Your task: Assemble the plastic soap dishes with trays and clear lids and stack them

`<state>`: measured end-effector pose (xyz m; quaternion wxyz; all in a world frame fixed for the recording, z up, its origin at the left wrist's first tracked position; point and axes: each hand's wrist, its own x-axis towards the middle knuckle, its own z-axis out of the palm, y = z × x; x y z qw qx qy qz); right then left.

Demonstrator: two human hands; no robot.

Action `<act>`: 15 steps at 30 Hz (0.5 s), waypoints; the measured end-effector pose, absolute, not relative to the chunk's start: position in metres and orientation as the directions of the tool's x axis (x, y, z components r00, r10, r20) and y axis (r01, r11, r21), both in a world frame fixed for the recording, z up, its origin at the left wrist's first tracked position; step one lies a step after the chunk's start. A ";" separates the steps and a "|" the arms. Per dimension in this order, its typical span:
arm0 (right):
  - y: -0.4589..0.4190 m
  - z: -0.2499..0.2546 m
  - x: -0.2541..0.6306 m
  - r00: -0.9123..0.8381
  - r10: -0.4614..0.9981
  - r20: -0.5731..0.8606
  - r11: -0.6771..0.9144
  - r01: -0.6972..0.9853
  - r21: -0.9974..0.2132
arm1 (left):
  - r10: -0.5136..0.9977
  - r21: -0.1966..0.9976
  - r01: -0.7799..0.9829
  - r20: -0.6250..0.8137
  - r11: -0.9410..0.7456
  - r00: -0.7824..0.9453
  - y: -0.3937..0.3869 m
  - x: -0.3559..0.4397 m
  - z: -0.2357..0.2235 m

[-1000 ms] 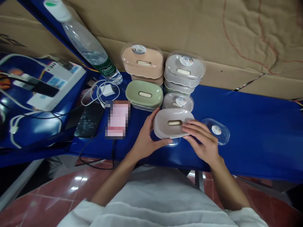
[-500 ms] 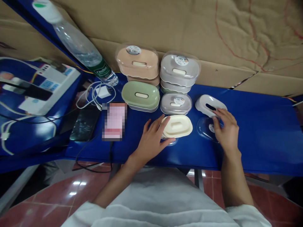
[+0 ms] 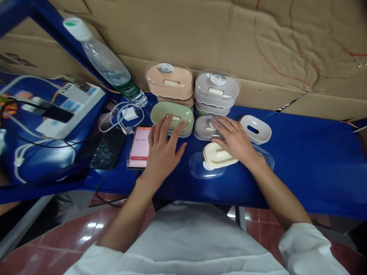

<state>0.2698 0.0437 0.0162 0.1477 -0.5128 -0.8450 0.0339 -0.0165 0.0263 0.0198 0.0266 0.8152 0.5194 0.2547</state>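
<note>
- Progress, largest first: work judged approx. midway. 3 stacks stand assembled on blue desk (image 3: 312, 168): peach stack (image 3: 170, 84) rear L, grey stack (image 3: 218, 86) rear R, green stack (image 3: 174, 109) in front of peach.
- L hand (image 3: 162, 149): grip spread, fingers over near side of green stack; contact n/d.
- R hand (image 3: 236, 139): fingers together over R end of grey dish (image 3: 203, 131), thumb apart at near side; whether it pinches, n/d.
- Grey dish: lidded, on desk in front of grey stack, part. hidden by R hand.
- Outstanding, judged: white tray (image 3: 263, 131) w/ bare slot sits R of grey dish; cream part (image 3: 215, 154) lies apart from it, nearer the person, overlapping L clear lid (image 3: 199, 169). R clear lid (image 3: 266, 156) lies off, partly behind R forearm.
- Count, large to small: power strip (image 3: 71, 112) ×1; bottle (image 3: 114, 72) ×1; stacks ×3 (peach & green min. 2 tiers ea., grey likewise; lower tiers part. hidden, exact no. n/d); separate lidded grey dish ×1; white tray ×1; cream part ×1; loose clear lids ×2; phones ×2, i.e. dark phone (image 3: 106, 151) & lit phone (image 3: 140, 145); charger plug (image 3: 129, 113) ×1.
</note>
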 end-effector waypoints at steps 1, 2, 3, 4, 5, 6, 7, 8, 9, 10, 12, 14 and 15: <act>0.046 0.017 0.271 -0.440 0.872 0.214 0.480 0.855 -0.199 | 0.870 0.277 0.854 0.369 -0.440 0.329 0.033 -0.022 0.022; 0.047 0.018 0.274 -0.450 0.867 0.217 0.490 0.849 -0.198 | 0.877 0.258 0.867 0.351 -0.427 0.328 0.039 -0.027 0.024; 0.045 0.019 0.277 -0.457 0.861 0.222 0.500 0.841 -0.206 | 0.882 0.250 0.871 0.337 -0.422 0.330 0.043 -0.031 0.026; 0.042 0.020 0.281 -0.461 0.858 0.226 0.506 0.834 -0.221 | 0.882 0.250 0.869 0.328 -0.426 0.338 0.047 -0.034 0.028; 0.039 0.020 0.285 -0.460 0.859 0.226 0.507 0.828 -0.238 | 0.879 0.255 0.862 0.323 -0.437 0.350 0.050 -0.035 0.030; 0.035 0.021 0.289 -0.453 0.862 0.225 0.501 0.828 -0.250 | 0.873 0.262 0.851 0.322 -0.455 0.368 0.052 -0.036 0.031; 0.032 0.021 0.292 -0.442 0.869 0.223 0.490 0.835 -0.251 | 0.864 0.268 0.838 0.322 -0.476 0.388 0.053 -0.036 0.032; 0.029 0.020 0.296 -0.427 0.876 0.225 0.474 0.847 -0.241 | 0.853 0.273 0.823 0.324 -0.498 0.408 0.053 -0.034 0.033; 0.027 0.019 0.298 -0.408 0.884 0.229 0.456 0.862 -0.222 | 0.842 0.276 0.809 0.328 -0.519 0.428 0.053 -0.033 0.033; 0.026 0.019 0.300 -0.387 0.891 0.235 0.434 0.879 -0.198 | 0.832 0.278 0.797 0.330 -0.537 0.445 0.053 -0.032 0.033; 0.025 0.020 0.299 -0.348 0.904 0.249 0.392 0.907 -0.155 | 0.820 0.275 0.784 0.335 -0.556 0.464 0.054 -0.029 0.033; 0.023 0.028 0.295 -0.312 0.913 0.262 0.354 0.926 -0.130 | 0.823 0.275 0.786 0.328 -0.554 0.465 0.056 -0.027 0.032; 0.021 0.034 0.292 -0.298 0.916 0.268 0.340 0.931 -0.128 | 0.829 0.278 0.790 0.319 -0.546 0.460 0.056 -0.025 0.032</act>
